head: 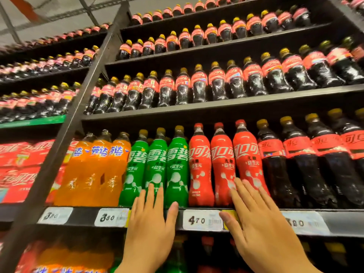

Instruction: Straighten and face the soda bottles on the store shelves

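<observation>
Orange bottles (pixel 94 170) left of my left hand (pixel 149 223), dark bottles (pixel 307 174) right of my right hand (pixel 264 221). My flat hands touch green bottles (pixel 175 174) and red bottles (pixel 201 174) on a black shelf (pixel 84 216)

White price tags in row: "380" (pixel 111 217), "470" (pixel 202 220). Yellow tag (pixel 228 213) beside the latter. Red drink cartons (pixel 21 170) stacked far left. Grey ceiling (pixel 49 10) above, orange beam (pixel 23 6) crossing.
</observation>
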A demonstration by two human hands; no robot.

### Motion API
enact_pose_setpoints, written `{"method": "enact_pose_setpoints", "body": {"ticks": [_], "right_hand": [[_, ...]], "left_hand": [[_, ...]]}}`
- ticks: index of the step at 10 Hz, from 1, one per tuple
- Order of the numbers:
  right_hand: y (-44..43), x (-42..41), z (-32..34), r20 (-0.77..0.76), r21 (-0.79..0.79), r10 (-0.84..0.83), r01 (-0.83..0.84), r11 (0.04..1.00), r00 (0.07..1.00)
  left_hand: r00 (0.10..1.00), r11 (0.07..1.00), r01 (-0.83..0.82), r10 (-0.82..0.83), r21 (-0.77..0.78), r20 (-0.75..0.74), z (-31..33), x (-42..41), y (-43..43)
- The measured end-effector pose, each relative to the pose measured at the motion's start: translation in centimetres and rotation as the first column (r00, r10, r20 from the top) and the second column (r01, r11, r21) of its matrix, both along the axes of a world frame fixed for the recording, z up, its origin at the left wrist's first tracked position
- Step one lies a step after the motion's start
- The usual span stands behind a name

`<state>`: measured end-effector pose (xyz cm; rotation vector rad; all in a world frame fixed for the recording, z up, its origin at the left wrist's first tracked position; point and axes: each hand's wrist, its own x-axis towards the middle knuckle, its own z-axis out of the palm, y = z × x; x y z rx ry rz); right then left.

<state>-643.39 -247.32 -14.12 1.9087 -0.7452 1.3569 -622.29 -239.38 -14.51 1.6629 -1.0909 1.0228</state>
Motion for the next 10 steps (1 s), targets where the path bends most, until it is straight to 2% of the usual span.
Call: {"method": "enact_pose_setpoints", "body": {"ticks": [4,5,6,8,9,10], "right_hand": [[1.0,4.1,-0.7,0.091,0.1,-0.049,0.039,0.994,0.995],[1.6,6.0,-0.6,0.069,-0.017,-0.015,0.017,1.0,0.998],[2.0,8.8,-0.9,0.038,-0.115,0.015,-0.011,0.993,0.999],[1.5,12.5,-1.4,0.086,-0.185,-0.021,0.037,0.982,0.996],[1.6,13.0,-1.4,0.075,-0.181,-0.003,0.017,0.983,0.997],[2.2,13.3,-1.1,0.085,-0.231,0.091,-0.069,0.971,0.992]], "left_hand": [[0.981,0.995,0.096,-0.097,0.013,0.166,-1.0,3.7,1.1],[0.975,1.0,0.027,-0.028,0.005,0.221,-1.1,5.9,2.1],[0.977,0.999,-0.002,-0.005,0.033,0.211,-1.3,8.4,2.9],[0.945,0.994,0.068,-0.091,0.083,0.314,-2.1,11.9,4.2],[0.927,0.994,0.006,-0.046,0.108,0.372,-2.2,12.4,4.6],[0.911,0.994,-0.094,0.064,0.054,0.408,-2.0,12.1,5.3]]}}
